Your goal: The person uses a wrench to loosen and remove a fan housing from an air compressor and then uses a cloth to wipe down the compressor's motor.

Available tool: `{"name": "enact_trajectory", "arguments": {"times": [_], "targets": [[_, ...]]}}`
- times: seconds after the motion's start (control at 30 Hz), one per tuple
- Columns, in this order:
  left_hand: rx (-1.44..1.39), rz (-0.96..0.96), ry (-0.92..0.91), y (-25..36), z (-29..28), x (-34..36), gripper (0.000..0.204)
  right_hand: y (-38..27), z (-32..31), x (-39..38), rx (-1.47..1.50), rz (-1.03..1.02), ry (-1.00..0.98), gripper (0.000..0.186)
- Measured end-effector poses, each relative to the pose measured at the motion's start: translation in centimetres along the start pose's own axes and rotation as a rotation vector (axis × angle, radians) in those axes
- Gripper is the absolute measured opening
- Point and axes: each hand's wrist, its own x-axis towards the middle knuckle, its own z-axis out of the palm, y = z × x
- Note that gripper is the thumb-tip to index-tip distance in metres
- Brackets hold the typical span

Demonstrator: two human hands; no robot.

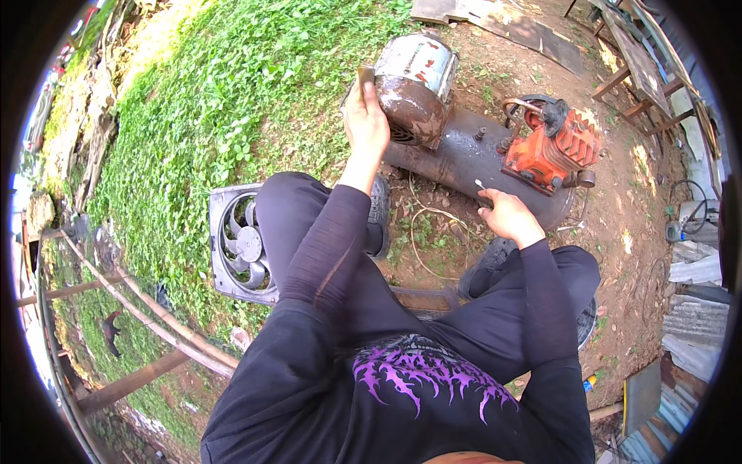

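Observation:
My left hand [366,117] is raised beside the electric motor [417,89], a worn silver and rusty brown casing. Its fingers grip a flat tan-brown piece [365,76], whose kind I cannot make out. The motor sits on a dark, rust-stained cylindrical tank [456,155]. At the tank's near side, my right hand [513,219] is closed, with a small pale tip [480,184] showing beyond its fingers; what it belongs to is unclear. An orange finned compressor pump [550,151] stands on the tank's right end.
A grey fan in a square frame [246,244] lies left of my leg. Thin cable [417,236] loops over the dirt between my feet. Wooden benches [638,66] stand far right, with corrugated sheets [696,332] below. Boards [525,39] lie behind the tank; bamboo poles [154,309] cross at left.

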Motion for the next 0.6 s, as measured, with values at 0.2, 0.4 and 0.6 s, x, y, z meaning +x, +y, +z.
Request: {"name": "enact_trajectory", "arguments": {"times": [0.2,0.4,0.6], "targets": [[0.451,0.447,0.012,0.4,0.3,-1.8,0.033,1.5,1.1,0.8,-0.034,-0.033,-0.046,0.051],[0.659,0.547,0.009,1.5,0.6,-5.6,0.042,1.6,1.9,1.5,-0.053,-0.026,-0.043,0.052],[0.956,0.671,-0.146,1.4,3.7,-5.3,0.059,1.5,1.6,0.9,-0.056,-0.025,-0.038,0.050]]}}
